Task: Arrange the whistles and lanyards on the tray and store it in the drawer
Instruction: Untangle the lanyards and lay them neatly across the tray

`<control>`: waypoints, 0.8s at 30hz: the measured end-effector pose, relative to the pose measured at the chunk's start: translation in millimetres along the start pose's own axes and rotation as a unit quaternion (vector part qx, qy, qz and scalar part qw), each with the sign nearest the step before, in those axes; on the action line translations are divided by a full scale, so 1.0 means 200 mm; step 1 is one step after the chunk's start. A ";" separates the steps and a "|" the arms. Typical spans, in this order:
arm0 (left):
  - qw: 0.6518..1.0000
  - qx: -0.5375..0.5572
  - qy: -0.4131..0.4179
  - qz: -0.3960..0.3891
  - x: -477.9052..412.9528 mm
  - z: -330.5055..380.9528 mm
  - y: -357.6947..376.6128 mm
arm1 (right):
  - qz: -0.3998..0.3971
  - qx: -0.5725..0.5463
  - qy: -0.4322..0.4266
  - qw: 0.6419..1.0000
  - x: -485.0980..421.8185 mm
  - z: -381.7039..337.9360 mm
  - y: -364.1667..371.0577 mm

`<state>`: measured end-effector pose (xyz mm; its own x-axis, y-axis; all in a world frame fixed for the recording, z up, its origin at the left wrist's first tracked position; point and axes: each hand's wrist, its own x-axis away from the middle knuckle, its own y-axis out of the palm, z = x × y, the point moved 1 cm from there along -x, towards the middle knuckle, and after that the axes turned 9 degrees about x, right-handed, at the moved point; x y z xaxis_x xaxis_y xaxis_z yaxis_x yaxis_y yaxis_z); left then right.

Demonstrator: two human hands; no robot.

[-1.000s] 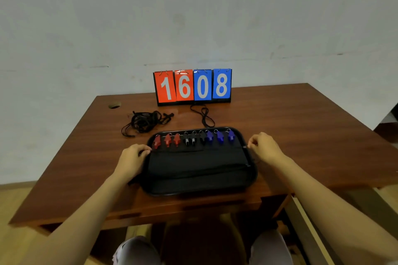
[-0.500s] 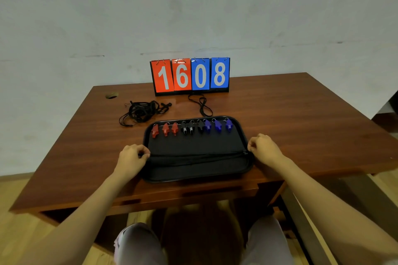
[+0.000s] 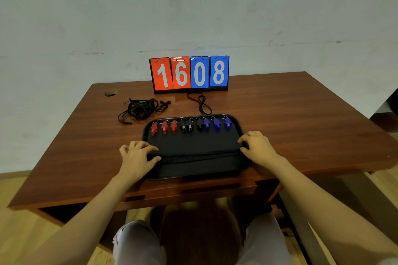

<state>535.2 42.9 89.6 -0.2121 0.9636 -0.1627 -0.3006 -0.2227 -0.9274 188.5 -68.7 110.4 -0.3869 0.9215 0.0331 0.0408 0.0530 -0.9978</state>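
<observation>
Left hand [image 3: 137, 157] gripping tray [image 3: 193, 175], right hand [image 3: 258, 146] likewise

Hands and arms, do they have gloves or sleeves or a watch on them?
No gloves. The left hand and the right hand are both bare, with no ring or watch showing. The left forearm and the right forearm are bare too, right to the edge of the picture, so no sleeve can be seen. No marks or bands show on them.

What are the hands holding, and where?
Both hands hold the black tray: the left hand grips its left rim and the right hand grips its right rim.
</observation>
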 end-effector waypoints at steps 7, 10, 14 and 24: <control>1.000 0.001 0.016 -0.020 0.04 0.02 0.04 | -0.041 0.024 -0.031 0.998 0.02 -0.04 0.05; 0.999 0.014 0.041 0.010 0.03 0.05 0.03 | -0.022 0.018 -0.048 0.998 -0.01 -0.08 0.02; 0.995 0.025 0.085 0.036 -0.05 0.15 0.03 | 0.010 -0.020 -0.078 0.997 -0.10 -0.19 -0.06; 0.996 0.046 0.078 -0.008 -0.58 0.40 0.02 | 0.018 -0.051 -0.077 0.996 -0.59 -0.41 -0.24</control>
<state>483.3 -80.8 132.3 -0.0611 0.9770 -0.2044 -0.3876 -0.2119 -0.8971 307.3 -149.1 159.6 -0.5190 0.8546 -0.0203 0.1480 0.0664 -0.9868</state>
